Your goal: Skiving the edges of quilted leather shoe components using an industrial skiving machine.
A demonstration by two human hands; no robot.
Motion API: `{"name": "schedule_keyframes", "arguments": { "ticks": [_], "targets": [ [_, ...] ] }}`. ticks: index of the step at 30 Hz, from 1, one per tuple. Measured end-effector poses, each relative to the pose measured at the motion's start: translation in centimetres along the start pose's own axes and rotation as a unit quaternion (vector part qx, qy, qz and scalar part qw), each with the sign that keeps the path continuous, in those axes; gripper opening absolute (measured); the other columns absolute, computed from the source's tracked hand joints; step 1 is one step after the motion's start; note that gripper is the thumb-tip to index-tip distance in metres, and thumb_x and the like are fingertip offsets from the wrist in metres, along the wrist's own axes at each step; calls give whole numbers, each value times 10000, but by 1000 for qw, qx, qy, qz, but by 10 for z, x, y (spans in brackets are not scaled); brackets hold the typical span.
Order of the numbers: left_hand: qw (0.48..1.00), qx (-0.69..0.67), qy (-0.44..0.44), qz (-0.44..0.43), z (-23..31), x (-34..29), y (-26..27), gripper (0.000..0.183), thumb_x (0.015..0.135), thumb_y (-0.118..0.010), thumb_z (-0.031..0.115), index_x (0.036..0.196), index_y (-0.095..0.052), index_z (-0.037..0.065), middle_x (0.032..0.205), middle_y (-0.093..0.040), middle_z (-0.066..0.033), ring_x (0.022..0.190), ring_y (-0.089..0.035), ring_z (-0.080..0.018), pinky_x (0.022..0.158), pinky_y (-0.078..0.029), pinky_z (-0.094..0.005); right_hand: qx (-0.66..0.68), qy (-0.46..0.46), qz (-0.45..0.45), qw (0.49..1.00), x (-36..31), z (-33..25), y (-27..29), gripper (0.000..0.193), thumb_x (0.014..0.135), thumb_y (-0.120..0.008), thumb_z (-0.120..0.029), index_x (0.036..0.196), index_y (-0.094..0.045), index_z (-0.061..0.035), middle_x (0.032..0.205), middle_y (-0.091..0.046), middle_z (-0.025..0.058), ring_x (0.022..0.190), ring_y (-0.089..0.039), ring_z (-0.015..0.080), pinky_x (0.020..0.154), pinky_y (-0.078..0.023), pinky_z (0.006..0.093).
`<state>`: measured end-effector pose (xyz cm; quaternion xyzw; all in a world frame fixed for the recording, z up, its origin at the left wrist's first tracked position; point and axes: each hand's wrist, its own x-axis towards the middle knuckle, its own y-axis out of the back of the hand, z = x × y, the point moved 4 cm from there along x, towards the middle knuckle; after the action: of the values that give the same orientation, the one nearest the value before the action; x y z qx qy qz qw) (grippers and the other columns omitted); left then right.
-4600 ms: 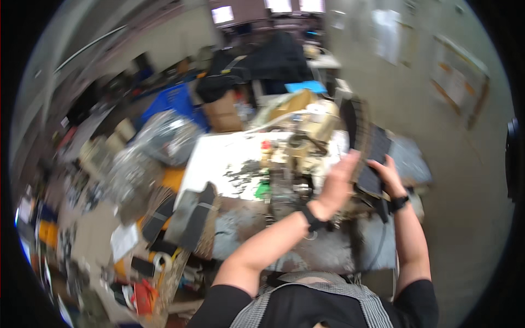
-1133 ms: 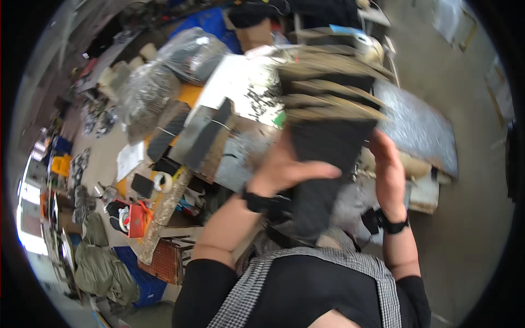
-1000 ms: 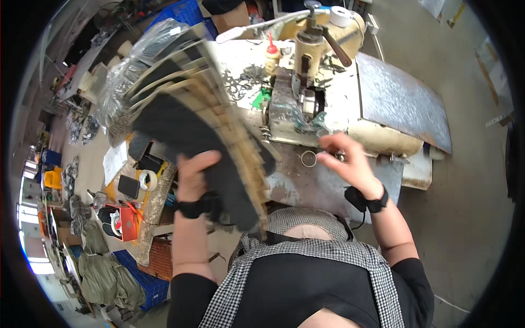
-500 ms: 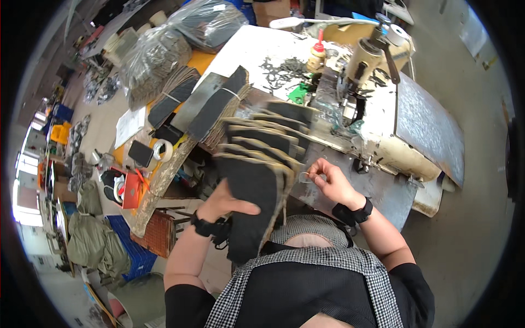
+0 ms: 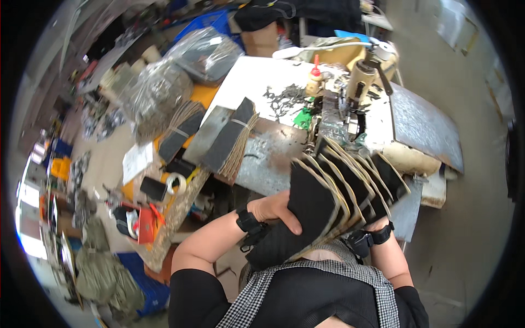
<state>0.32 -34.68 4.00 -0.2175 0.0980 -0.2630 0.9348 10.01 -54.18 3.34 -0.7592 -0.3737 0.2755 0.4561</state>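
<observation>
My left hand (image 5: 276, 212) grips a fanned stack of black fabric pieces (image 5: 311, 205) with tan edges, its thumb lying across the top piece. The stack is held tilted above my lap, in front of the sewing machine (image 5: 358, 87). At the stack's right end, my right hand (image 5: 377, 224) is behind or under the pieces. Its fingers are hidden, so whether they hold anything does not show. Beyond the stack, on the table, lies a banded bundle of black pieces (image 5: 232, 136), and a second banded bundle (image 5: 180, 131) is to its left.
Plastic-wrapped bundles (image 5: 158, 95) stand at the far left of the table. A red-capped bottle (image 5: 314, 79) and dark scraps (image 5: 284, 101) are near the machine. A tape roll (image 5: 175, 183), a black phone (image 5: 153, 188) and a red box (image 5: 146, 224) are at the left edge.
The fanned stack has swung right and turned, carried by my left hand. My right hand, earlier pinching a thin loop beside the stack, is now mostly covered by it. The view has shifted too.
</observation>
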Motion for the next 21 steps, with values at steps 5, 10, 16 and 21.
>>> {"name": "schedule_keyframes", "arguments": {
  "ticks": [5,10,16,21],
  "targets": [
    [987,-11,60,-147,19,18,-6,832,607,-878,117,1327,-475,3,1247,-580,-77,1137,-542,-179,986,-431,-325,-279,167,97,941,-33,38,2,491,974,-518,-238,1416,-390,-67,1423,-449,100,1251,-477,234,1044,-412,372],
    [964,-92,127,-214,5,20,2,846,620,-822,106,1364,-432,1,1286,-556,-81,1162,-522,-183,1019,-395,-333,-1,214,153,965,-75,101,16,279,906,-610,-187,1151,-622,-53,966,-687,75,621,-617,136,618,-530,298],
    [907,-2,283,-313,3,20,-51,774,738,-750,75,1409,-374,-7,1383,-480,-86,1233,-461,-160,1040,-369,-307,-4,408,383,829,-150,122,-50,564,923,-562,-237,1428,-380,-66,1049,-662,156,437,-509,110,334,-388,219],
    [870,156,306,-352,-22,34,-81,821,741,-788,125,1420,-350,-16,1366,-498,-92,1230,-478,-174,1054,-364,-316,-155,487,264,818,-216,111,-111,913,778,-517,107,1529,-96,-196,1441,-251,386,411,-463,47,372,-434,191]
  ]
}}
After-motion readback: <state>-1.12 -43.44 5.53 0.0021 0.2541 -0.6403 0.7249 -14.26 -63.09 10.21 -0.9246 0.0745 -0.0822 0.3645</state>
